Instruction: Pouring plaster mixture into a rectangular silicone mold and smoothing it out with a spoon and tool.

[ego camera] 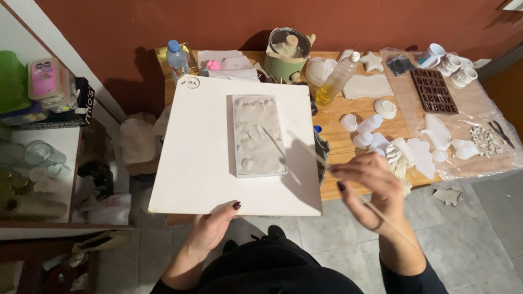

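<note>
While your left hand (210, 226) grips the near edge of the white board (190, 163), thumb pressed on top, its rectangular mould (259, 135) lies at centre-right, filled with rough, lumpy white plaster. Your right hand (370, 188) pinches a thin wooden stick (305, 149), tip over the mould. Far: a lidded green pot (287, 54), a water bottle (176, 59), an oil bottle (336, 80). Right: a brown letter mould (434, 90), white heart-shaped casts (362, 128).

Seen from above, a left hand (210, 226) grips the near edge of a white board (201, 158) carrying a rectangular mould of grey plaster (258, 135). The right hand (370, 188) holds a thin wooden stick (327, 163) over it, beside a cluttered wooden table (348, 144).
</note>
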